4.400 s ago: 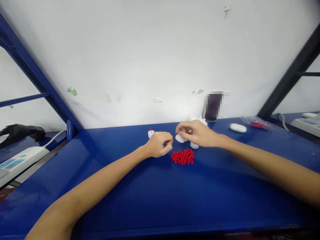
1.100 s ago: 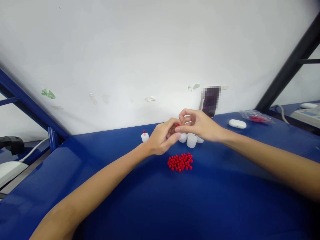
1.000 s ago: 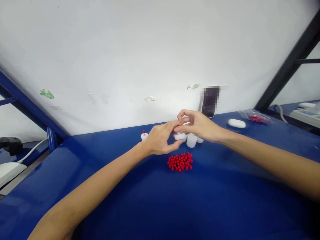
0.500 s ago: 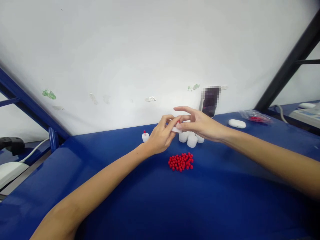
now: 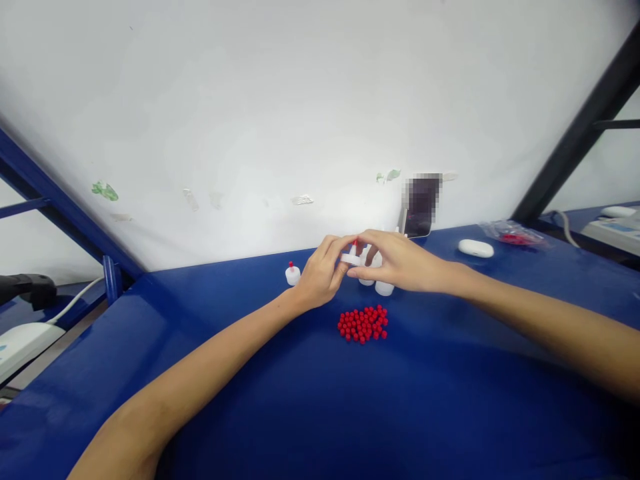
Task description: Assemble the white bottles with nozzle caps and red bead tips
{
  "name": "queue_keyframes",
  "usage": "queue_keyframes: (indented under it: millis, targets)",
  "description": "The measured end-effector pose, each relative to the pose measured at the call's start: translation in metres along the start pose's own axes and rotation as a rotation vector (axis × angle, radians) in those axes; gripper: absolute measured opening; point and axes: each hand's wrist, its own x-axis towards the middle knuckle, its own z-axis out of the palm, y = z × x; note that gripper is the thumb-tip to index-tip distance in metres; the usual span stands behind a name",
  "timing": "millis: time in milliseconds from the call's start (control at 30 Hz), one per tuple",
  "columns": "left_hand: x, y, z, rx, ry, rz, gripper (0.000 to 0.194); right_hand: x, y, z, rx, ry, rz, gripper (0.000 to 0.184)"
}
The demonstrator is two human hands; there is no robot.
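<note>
A white nozzle cap with a red tip cap on its spout is held up above the table. The fingers of my left hand are closed on its left side. My right hand curves round the right side, thumb at the rim and index finger near the red tip; its other fingertips are partly hidden. Behind and below my right hand stand several white caps, partly covered by it. Nearer to me lies a pile of small red tip caps. Another white nozzle cap with a red tip stands left of my hands.
A phone leans against the white wall. On the right of the blue table are a white oval case and a clear bag with red pieces. A power strip lies at far left, beyond the blue frame post.
My right hand has come down from the red tip to the nozzle cap's rim, its thumb lower and index finger bent in. The left hand keeps its hold; the view has shifted slightly.
</note>
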Motion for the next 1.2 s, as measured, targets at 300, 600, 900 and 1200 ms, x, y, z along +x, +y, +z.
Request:
queue_keyframes:
  millis: [300, 600, 900, 1200]
  targets:
    - [-0.001, 0.002, 0.002, 0.014, 0.076, 0.046, 0.041, -0.001, -0.003, -0.002, -0.322, 0.017, -0.044, 0.043]
    - [0.0, 0.0, 0.003, 0.042, 0.136, 0.155, 0.043, 0.0, 0.009, -0.002, -0.361, 0.067, -0.115, 0.038]
    - [0.007, 0.0, -0.006, 0.075, 0.105, 0.127, 0.042, -0.003, 0.008, -0.006, -0.556, 0.07, -0.237, 0.038]
    - [0.013, 0.005, -0.007, 0.166, -0.068, 0.217, 0.046, -0.004, 0.01, -0.008, -0.467, -0.011, -0.416, 0.023]
